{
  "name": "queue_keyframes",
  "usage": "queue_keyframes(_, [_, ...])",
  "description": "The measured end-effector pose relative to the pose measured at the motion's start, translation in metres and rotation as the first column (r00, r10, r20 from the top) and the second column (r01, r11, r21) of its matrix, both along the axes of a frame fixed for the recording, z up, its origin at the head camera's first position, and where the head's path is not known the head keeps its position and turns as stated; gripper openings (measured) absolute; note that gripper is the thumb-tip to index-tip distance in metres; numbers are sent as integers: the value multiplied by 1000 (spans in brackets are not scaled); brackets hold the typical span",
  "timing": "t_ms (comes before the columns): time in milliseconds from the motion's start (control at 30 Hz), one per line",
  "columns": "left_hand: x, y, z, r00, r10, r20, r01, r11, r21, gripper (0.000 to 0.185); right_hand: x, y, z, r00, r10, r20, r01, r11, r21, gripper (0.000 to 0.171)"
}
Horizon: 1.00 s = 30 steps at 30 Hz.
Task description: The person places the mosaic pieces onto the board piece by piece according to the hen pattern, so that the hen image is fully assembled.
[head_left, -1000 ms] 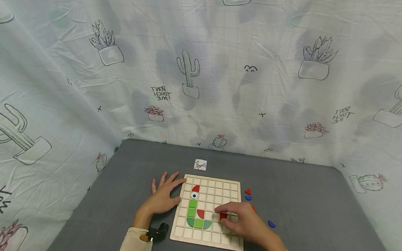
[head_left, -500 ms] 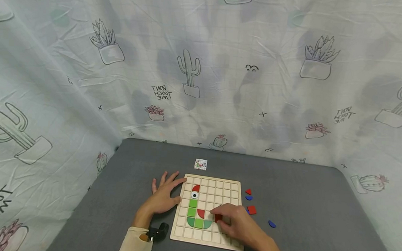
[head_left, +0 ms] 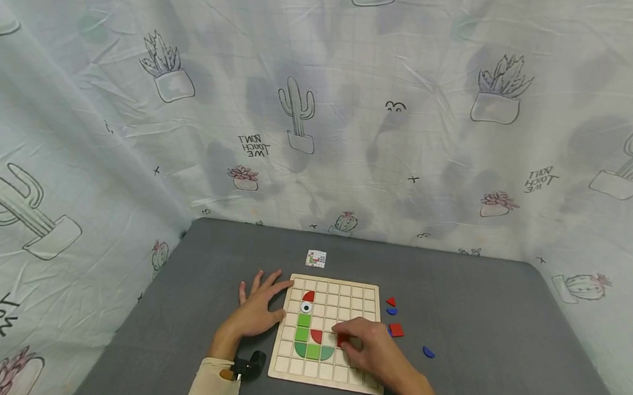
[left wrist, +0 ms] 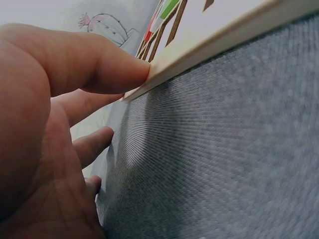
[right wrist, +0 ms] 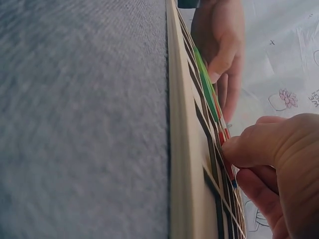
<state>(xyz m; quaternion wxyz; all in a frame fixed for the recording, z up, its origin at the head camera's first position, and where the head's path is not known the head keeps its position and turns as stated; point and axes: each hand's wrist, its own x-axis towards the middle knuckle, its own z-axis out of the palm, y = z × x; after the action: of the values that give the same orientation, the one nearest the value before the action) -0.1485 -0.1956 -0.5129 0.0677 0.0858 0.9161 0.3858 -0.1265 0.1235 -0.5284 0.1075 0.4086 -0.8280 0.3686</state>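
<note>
A wooden grid board [head_left: 296, 375] lies on the grey table. My left hand [head_left: 256, 313] has its fingers spread at the board's left edge, with thumb [left wrist: 134, 74] and index fingertip touching the rim. Over the board's right half, my right hand [head_left: 375, 344] pinches a red square tile [head_left: 342, 340] between thumb and index finger, low at a cell right of the dark green quarter-round [head_left: 327, 353]. Left of it on the grid lie green squares [head_left: 301, 334], another dark green quarter-round [head_left: 300, 349], red quarter-rounds [head_left: 316, 336] and a round eye tile [head_left: 306, 307].
Right of the board lie a red triangle [head_left: 391, 301], a blue half-round [head_left: 391, 312], a red square [head_left: 396, 330] partly over a blue piece, and another blue piece [head_left: 429, 352]. A small picture card [head_left: 315, 258] lies behind the board. A patterned curtain [head_left: 350, 163] hangs behind the table.
My right hand has moved slightly left over the board with the red square tile, uncovering the red square beside the board. My left hand stays at the board's edge.
</note>
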Motion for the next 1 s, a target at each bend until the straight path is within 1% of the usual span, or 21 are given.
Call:
queue_keyframes(100, [0, 0, 0, 1000, -2, -1, 2, 1000, 2, 66, 1, -2, 0, 1000, -4, 1, 4, 1000, -7, 39])
queue_keyframes(333, [0, -1, 0, 1000, -3, -5, 3, 1000, -4, 66, 6, -5, 2, 998, -34, 56, 35, 999, -8, 37])
queue_keyframes(400, [0, -1, 1, 1000, -4, -4, 4, 1000, 0, 66, 8, -3, 4, 996, -54, 65, 55, 998, -29, 37])
queue_keyframes(500, [0, 0, 1, 1000, -6, 0, 6, 1000, 2, 66, 13, 4, 8, 991, -81, 109, 90, 993, -80, 39])
queue_keyframes(633, [0, 1, 2, 1000, -6, 2, 6, 1000, -1, 66, 20, 21, 11, 973, -141, 185, 165, 979, -123, 37])
queue_keyframes(700, [1, 1, 2, 1000, -6, 4, 6, 1000, -2, 66, 24, 32, 13, 956, -182, 230, 215, 968, -127, 35])
queue_keyframes(767, [1, 1, 3, 1000, -4, 4, 4, 1000, 2, 66, 29, 44, 14, 932, -223, 285, 268, 955, -130, 33])
queue_keyframes(867, [1, 2, 3, 1000, -2, 9, 2, 1000, 4, 66, 37, 63, 17, 881, -271, 387, 346, 928, -137, 31])
queue_keyframes(1000, [1, 2, 3, 1000, 0, 13, 0, 1000, 3, 66, 48, 87, 22, 805, -323, 498, 443, 885, -142, 30])
